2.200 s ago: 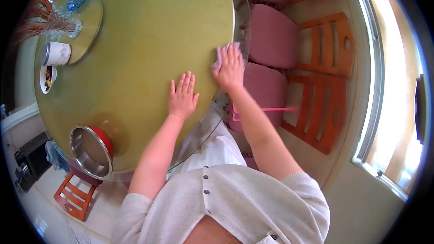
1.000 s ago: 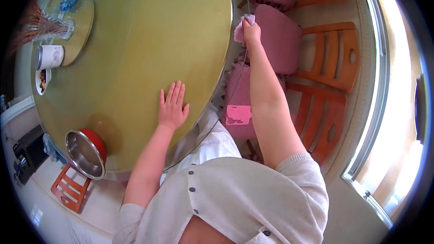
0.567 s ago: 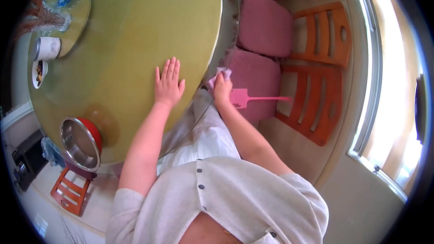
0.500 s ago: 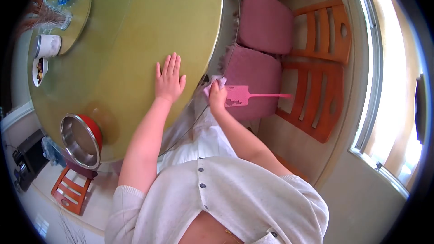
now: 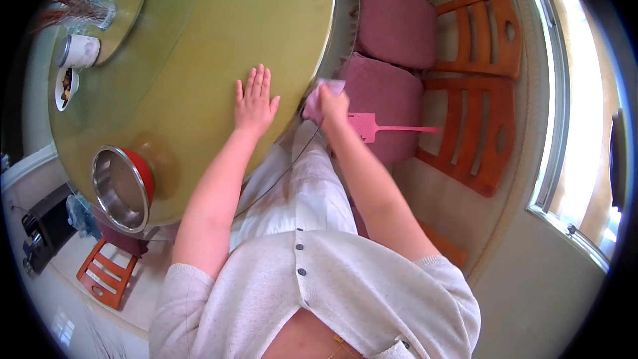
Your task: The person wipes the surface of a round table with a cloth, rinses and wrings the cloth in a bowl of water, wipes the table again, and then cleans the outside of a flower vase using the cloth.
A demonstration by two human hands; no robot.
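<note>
My left hand (image 5: 255, 101) lies flat on the round table's yellow-green top (image 5: 219, 33), its fingers stretched out and nothing in it. At the table's right edge my right hand (image 5: 335, 103) is closed around a pale purple cloth (image 5: 316, 101). The cloth is bunched against the glass rim; how far it reaches underneath is hidden. Just beyond my right hand, a pink fly swatter (image 5: 392, 128) rests on a chair's mauve cushion (image 5: 395, 96). My right wrist covers part of the swatter's head.
A steel bowl with a red outside (image 5: 123, 189) stands near the table's lower left edge. Farther off are a white dish of food (image 5: 66, 90), a white can (image 5: 81, 51) and a glass vase (image 5: 101, 16) on a turntable. Wooden chairs (image 5: 475, 133) line the right side.
My right hand has moved the cloth up along the table edge, away from my body. My left hand stays flat on the table. The view has shifted slightly.
</note>
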